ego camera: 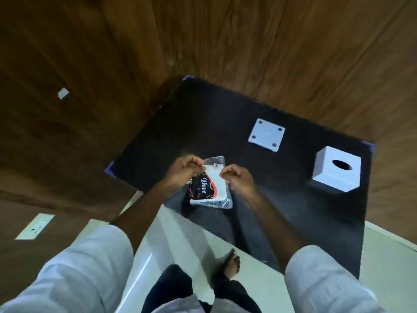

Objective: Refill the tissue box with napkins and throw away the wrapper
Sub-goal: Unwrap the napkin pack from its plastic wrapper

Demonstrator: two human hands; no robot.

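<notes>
Napkin pack (211,188), hands (184,169) pinching top edge

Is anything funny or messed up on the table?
Yes. The white cube tissue box is in two pieces: its flat white square base plate lies apart on the black table. Both hands, left and right, pinch the clear plastic napkin packet.

Head view, steeply down over table (225,123)
</notes>
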